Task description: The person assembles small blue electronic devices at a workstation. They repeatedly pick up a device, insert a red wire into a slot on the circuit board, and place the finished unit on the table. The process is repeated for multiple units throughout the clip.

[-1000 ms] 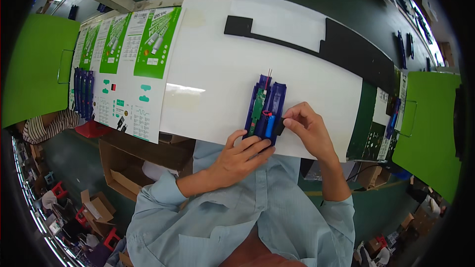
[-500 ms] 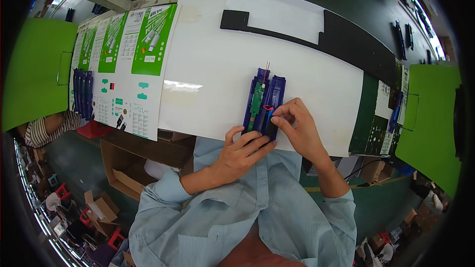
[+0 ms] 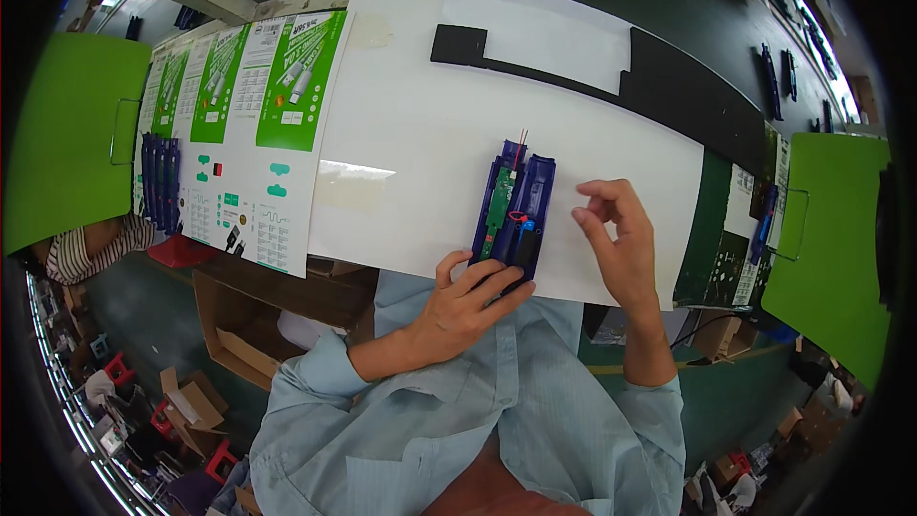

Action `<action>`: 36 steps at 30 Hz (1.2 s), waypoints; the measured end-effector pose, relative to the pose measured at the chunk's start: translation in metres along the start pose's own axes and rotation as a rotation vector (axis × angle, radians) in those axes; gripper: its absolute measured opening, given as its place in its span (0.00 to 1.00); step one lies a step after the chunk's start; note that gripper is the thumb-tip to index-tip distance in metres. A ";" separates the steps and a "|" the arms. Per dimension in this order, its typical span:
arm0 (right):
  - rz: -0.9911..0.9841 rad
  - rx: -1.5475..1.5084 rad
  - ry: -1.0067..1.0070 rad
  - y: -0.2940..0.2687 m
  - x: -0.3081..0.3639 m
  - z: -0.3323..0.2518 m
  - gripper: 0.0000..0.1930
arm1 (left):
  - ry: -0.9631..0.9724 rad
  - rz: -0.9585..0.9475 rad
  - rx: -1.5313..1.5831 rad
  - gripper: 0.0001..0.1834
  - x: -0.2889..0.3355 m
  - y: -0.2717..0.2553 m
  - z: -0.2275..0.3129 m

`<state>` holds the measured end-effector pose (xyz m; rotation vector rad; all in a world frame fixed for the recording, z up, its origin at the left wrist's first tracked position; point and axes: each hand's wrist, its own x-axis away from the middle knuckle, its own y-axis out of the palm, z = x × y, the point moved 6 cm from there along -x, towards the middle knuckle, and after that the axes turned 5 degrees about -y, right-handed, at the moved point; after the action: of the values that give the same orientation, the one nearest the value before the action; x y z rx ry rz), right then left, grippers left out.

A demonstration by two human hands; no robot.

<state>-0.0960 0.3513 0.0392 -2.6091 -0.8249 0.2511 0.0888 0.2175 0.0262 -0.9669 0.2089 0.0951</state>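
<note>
An opened dark blue plastic casing lies on the white work surface, its two long halves side by side. In the left half (image 3: 488,193) sits a green circuit board (image 3: 501,199), with thin wires (image 3: 522,139) sticking out past the far end. The right half (image 3: 543,182) holds a small bright blue part (image 3: 528,225) and a black block (image 3: 525,248); a red wire (image 3: 517,216) loops by them. My left hand (image 3: 468,301) grips the casing's near end, fingertips over it. To the right, my right hand (image 3: 623,239) is raised with thumb and fingers apart, holding nothing.
Printed green and white sheets (image 3: 287,143) cover the left of the table, with several blue casings (image 3: 160,182) on them. A black cut-out mat (image 3: 669,91) lies at the far right. Another blue casing (image 3: 764,225) rests by the right green panel (image 3: 831,248). A cardboard box (image 3: 239,325) stands below.
My right hand has let go of the small blue part and moved right, its fingers opening. The part now lies in the right half. My left hand stays on the casing.
</note>
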 end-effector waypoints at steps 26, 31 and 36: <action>-0.259 0.043 -0.146 0.057 -0.015 -0.003 0.10 | -0.019 0.151 0.008 0.14 -0.076 -0.042 -0.054; -0.220 0.021 -0.153 0.058 -0.012 -0.008 0.11 | -0.079 0.200 0.083 0.12 -0.069 -0.037 -0.058; -0.177 -0.068 -0.110 0.061 -0.008 0.006 0.08 | -0.206 0.178 0.178 0.11 -0.064 -0.033 -0.063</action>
<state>-0.0726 0.3033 0.0092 -2.5825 -1.1140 0.3231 0.0232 0.1473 0.0323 -0.7543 0.1115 0.3329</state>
